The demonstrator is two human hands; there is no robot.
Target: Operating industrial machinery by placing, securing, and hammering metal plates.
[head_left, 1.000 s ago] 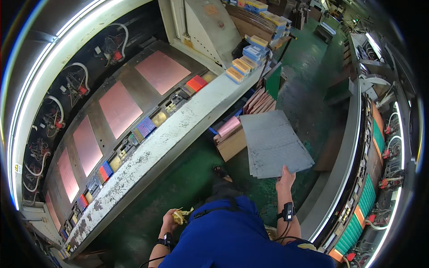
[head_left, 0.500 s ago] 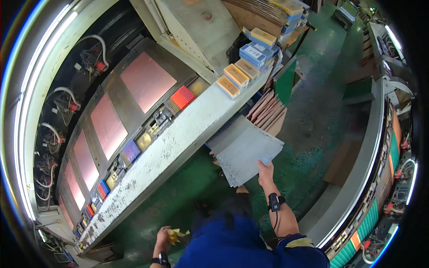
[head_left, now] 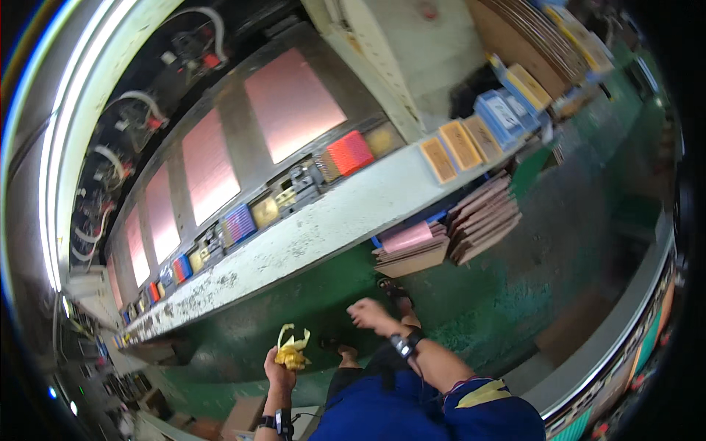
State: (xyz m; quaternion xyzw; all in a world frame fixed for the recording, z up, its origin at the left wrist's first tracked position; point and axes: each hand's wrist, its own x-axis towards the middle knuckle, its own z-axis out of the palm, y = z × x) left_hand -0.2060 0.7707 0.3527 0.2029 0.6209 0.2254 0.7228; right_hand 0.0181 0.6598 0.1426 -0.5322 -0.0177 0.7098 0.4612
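My left hand (head_left: 279, 370) is closed on a crumpled bunch of yellow tape strips (head_left: 294, 351), with loose ends sticking up. In front of my body my right hand (head_left: 369, 314) hangs in the air, slightly blurred, its fingers curled in with nothing visible in them. Beyond it, under the machine's ledge, stand a stack of boards with a pink top (head_left: 408, 237) and a row of leaning copper-coloured panels (head_left: 484, 217). Neither hand touches them.
To the left runs a long machine with a pale, chipped ledge (head_left: 309, 228), pink copper plates (head_left: 294, 103) and a red pin block (head_left: 349, 153). Yellow and blue boxes (head_left: 460, 145) sit on the ledge. A second machine (head_left: 625, 367) curves along the right. Brown cardboard (head_left: 244, 415) lies lower left.
My right hand has moved away from the grey sheets toward my body; the sheets are out of sight. The view has turned, and my left hand with the yellow strips is higher in it.
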